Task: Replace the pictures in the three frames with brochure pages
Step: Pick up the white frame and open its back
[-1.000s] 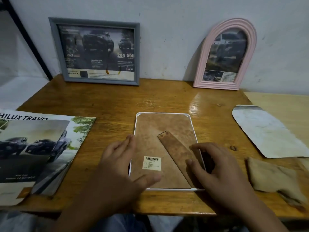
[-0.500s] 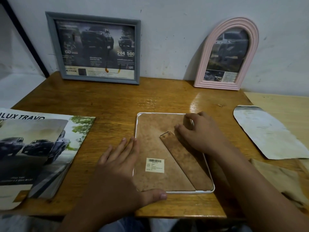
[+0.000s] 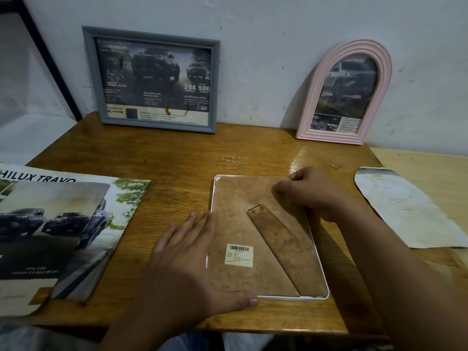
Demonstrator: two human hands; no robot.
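A pale wall (image 3: 266, 46) rises behind my wooden table (image 3: 177, 158), and a lighter board (image 3: 430, 168) butts against the table on the right. The brochure (image 3: 58, 224) lies open at the left edge, showing dark pickup trucks and the words HILUX TRAVO. The grey frame (image 3: 87, 77) leans on the wall at the back left with a truck page inside it. The pink arched frame (image 3: 314, 97) leans on the wall at the back right, also holding a truck page. In front of me the white frame (image 3: 291, 297) lies face down, so I see only its brown backing board (image 3: 233, 224), the folded stand (image 3: 281, 247) lying diagonally across it, and a barcode label (image 3: 239, 255) near the middle. A loose arched sheet (image 3: 405, 209) lies to the right, half on the lighter board. My left hand (image 3: 187, 264) lies flat with the fingers straight along the frame's left edge and the thumb stretched along its near edge. My right hand (image 3: 311, 193) rests on the far right corner of the backing, fingers curled down at the edge; I cannot tell whether they grip a tab there.
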